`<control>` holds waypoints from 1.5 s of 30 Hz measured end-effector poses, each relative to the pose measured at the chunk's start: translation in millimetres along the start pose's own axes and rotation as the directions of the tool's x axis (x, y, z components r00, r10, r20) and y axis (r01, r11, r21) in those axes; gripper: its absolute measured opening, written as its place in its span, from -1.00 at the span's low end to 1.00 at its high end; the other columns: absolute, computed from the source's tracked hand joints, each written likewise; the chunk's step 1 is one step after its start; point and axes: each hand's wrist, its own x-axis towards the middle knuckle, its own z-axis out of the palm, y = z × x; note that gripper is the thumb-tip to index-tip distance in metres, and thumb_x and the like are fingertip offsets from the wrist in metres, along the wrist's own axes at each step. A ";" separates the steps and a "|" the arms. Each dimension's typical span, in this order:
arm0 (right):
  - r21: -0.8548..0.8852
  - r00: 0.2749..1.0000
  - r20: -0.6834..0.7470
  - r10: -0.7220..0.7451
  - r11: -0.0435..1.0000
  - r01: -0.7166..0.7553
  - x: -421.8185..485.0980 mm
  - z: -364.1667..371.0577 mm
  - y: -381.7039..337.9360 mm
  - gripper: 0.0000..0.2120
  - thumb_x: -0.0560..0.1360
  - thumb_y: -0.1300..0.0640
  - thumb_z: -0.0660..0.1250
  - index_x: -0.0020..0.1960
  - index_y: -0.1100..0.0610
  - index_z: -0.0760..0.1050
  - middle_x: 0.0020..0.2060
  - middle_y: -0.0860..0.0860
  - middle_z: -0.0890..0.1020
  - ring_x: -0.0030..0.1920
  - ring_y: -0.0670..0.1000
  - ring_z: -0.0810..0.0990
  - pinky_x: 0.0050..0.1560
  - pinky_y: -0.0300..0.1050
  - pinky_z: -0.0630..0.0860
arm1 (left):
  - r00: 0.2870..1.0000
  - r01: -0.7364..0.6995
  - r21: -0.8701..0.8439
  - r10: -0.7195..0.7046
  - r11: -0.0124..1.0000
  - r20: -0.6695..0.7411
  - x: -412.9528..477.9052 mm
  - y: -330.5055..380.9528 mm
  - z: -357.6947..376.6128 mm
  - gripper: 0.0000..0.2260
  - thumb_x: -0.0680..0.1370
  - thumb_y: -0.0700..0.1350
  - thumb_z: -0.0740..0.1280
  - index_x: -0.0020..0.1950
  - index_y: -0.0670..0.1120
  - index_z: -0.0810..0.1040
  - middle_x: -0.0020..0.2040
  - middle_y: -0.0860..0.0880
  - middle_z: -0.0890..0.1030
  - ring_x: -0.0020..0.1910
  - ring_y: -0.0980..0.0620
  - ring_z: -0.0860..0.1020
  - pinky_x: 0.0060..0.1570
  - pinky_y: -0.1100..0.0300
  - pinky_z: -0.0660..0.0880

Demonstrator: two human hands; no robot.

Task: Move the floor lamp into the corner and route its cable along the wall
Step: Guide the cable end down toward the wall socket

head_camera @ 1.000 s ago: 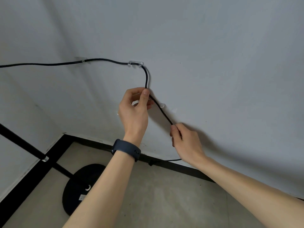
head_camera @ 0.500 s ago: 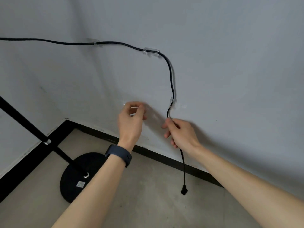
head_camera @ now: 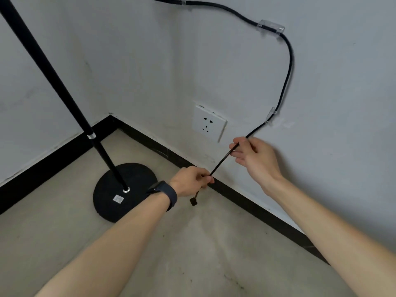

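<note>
The black floor lamp stands in the corner, its round base on the floor and its pole rising to the upper left. Its black cable runs along the wall through clear clips and a lower clip, then slants down to my hands. My right hand pinches the cable below the lower clip. My left hand, with a dark wristband, grips the cable near its end. The small black plug dangles under my left hand.
A white wall socket sits low on the wall, left of my right hand. A black skirting board runs along both walls. The floor is beige concrete.
The view dropped toward the floor, revealing the socket. My left hand moved from near the wall down to grip the cable's end; my right hand still holds the cable below the lower clip.
</note>
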 end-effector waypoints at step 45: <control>-0.301 0.939 -0.340 0.046 0.941 -0.155 21.9 78.0 106.9 -0.68 0.62 -0.08 0.18 -0.28 -0.02 0.46 -0.23 -0.02 0.74 -0.21 0.06 0.74 -0.03 0.10 0.65 | 0.841 0.077 -0.693 -0.420 0.717 -0.342 72.5 -73.2 -1.5 -0.85 0.53 -0.17 0.44 0.09 -0.03 0.58 -0.08 -0.02 0.59 -0.16 0.01 0.57 -0.12 0.13 0.56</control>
